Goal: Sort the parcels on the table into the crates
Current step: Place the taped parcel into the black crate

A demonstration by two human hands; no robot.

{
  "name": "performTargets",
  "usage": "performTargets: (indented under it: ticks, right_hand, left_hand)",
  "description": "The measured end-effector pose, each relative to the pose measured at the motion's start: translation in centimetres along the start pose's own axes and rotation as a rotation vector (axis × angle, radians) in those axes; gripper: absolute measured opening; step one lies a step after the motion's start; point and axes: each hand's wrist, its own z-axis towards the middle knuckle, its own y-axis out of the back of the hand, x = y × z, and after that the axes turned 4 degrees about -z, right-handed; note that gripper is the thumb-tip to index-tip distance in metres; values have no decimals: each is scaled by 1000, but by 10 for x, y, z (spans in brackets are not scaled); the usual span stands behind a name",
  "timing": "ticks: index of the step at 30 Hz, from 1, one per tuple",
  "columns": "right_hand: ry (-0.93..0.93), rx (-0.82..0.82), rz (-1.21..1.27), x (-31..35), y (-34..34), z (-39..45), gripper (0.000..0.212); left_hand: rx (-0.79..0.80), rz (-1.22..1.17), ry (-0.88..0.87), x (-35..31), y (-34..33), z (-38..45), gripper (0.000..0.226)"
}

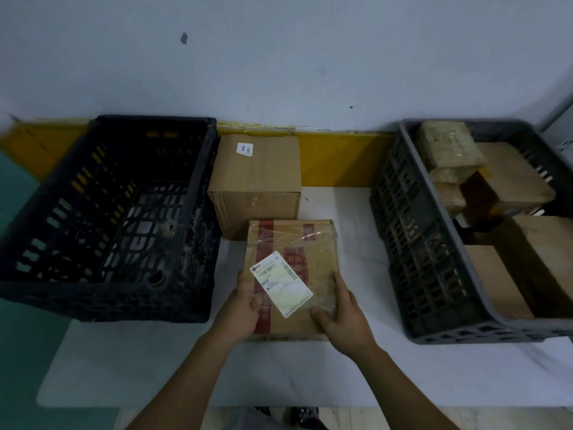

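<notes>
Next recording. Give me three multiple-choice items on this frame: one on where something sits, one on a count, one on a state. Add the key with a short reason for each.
1. Where is the plain box?
A. in the black crate
B. on the table between the crates
C. on the floor

2. How many boxes stand on the table outside the crates?
A. two
B. four
C. none

3. The black crate is:
A. full
B. overturned
C. empty

Key: 1 B, it stands behind the labelled box; 2 A, the plain one and the labelled one; 3 C, its mesh floor shows bare, unlike the grey crate.
</notes>
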Motion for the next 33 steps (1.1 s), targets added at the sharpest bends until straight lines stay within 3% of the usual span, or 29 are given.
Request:
performTargets:
  ticks: [5,10,12,16,22,33]
  right_hand:
    - [1,21,29,5,3,0,104]
    - [37,-48,-1,-6,17,-15,99]
    - [44,-135,-16,-8,29,-23,93]
    - [96,-317,-15,3,54,-34,80]
    - [227,-467,11,32,102,-52,68]
    - [360,-564,113,94,133,-57,75]
  left_hand:
    - [40,-68,4,-11,2,-8,70]
    - [5,-148,-141,-33,6,-37,69]
    - [-110,-34,-198,-47,8,-47,65]
    - [-357,100,-307,-74,9,-55,78]
    - [-429,68,-367,-103,17,-80,84]
    - [-568,-11,-492,-143,71,-110,80]
